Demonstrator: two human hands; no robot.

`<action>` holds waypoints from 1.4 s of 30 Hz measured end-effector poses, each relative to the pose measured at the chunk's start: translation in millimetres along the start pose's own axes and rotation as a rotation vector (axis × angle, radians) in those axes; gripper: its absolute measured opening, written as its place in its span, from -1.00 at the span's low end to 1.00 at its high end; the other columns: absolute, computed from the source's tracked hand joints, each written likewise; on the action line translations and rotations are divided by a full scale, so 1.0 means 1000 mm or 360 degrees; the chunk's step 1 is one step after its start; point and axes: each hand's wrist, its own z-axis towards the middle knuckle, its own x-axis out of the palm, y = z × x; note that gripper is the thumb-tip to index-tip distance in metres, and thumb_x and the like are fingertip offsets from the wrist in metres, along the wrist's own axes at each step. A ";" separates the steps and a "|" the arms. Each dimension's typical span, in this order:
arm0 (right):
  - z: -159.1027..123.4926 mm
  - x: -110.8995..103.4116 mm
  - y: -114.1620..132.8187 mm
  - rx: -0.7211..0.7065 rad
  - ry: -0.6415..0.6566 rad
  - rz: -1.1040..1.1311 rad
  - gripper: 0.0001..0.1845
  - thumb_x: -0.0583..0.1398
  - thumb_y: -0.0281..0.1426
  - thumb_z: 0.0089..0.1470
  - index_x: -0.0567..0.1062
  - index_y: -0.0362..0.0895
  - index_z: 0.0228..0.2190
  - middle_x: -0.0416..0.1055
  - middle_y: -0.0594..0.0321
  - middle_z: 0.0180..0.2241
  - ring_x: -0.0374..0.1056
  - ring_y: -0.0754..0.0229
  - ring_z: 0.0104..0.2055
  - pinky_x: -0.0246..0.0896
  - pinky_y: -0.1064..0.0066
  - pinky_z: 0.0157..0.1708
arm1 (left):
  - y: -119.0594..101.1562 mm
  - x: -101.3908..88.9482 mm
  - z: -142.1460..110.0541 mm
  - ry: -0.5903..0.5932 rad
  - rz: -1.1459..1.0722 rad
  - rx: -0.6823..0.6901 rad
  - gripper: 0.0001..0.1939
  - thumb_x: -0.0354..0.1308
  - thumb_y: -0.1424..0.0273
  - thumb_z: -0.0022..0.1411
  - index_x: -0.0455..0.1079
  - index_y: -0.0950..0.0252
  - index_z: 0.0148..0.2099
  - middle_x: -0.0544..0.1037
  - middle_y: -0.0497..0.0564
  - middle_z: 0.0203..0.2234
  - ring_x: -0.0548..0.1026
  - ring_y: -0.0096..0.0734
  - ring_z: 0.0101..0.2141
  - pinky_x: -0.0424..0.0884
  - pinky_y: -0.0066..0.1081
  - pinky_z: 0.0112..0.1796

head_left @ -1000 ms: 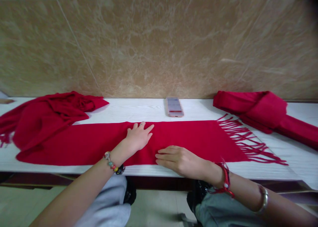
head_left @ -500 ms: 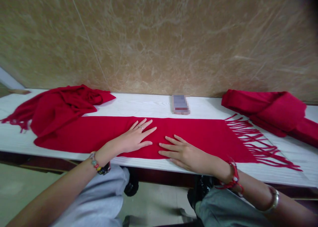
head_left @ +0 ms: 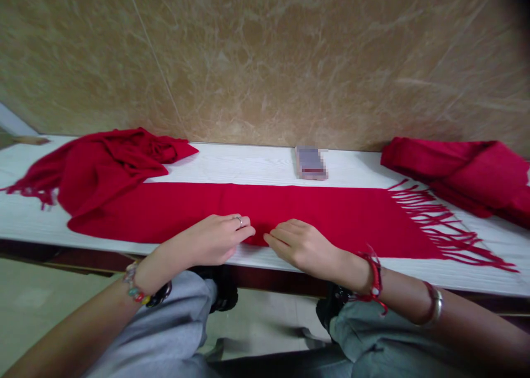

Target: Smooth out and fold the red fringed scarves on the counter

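Observation:
A red scarf lies in a long flat strip across the white table, its fringe spread at the right end. At the middle of its near edge, my left hand has its fingers curled together, gripping the cloth between thumb and fingers. Close by on the right, my right hand is closed in the same way on that edge, its fingertips pointing left. A narrow gap separates the two hands. The right thumb is hidden beneath the hand.
A crumpled red cloth pile covers the strip's left end. Another folded red scarf lies at the back right. A phone rests near the tiled wall. The white table is narrow, its front edge just before my knees.
Both hands were spread flat on the scarf half a second ago. They have since drawn back to its near edge and closed there. The view has shifted slightly.

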 end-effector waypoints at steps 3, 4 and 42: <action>0.008 0.006 0.005 0.0100 -0.0022 -0.0029 -0.76 0.00 -0.56 0.12 0.42 -0.21 -0.47 0.34 0.22 -0.53 0.20 0.25 -0.49 0.00 0.38 -0.49 | -0.001 0.001 0.001 -0.0008 0.0131 -0.0040 -0.71 0.00 0.57 0.09 0.27 0.31 -0.10 0.42 0.08 -0.20 0.39 -0.27 -0.19 0.33 -0.37 -0.26; 0.008 0.007 0.006 0.0124 -0.0037 -0.0023 -0.75 0.00 -0.56 0.12 0.41 -0.20 -0.50 0.32 0.23 -0.55 0.17 0.25 -0.50 -0.04 0.38 -0.50 | -0.001 0.002 0.001 -0.0016 0.0164 -0.0053 -0.75 0.00 0.54 0.11 0.27 0.31 -0.12 0.42 0.07 -0.22 0.40 -0.27 -0.21 0.34 -0.37 -0.27; 0.018 -0.004 -0.030 -0.0117 0.0484 0.0753 -0.67 -0.04 -0.53 0.17 0.39 -0.21 -0.09 0.34 0.14 -0.02 0.20 0.22 0.04 0.04 0.31 0.06 | -0.015 -0.004 -0.009 -0.0090 -0.0060 0.0269 -0.73 -0.10 0.30 0.25 0.37 0.28 -0.16 0.45 0.02 -0.34 0.38 -0.40 -0.38 0.29 -0.45 -0.39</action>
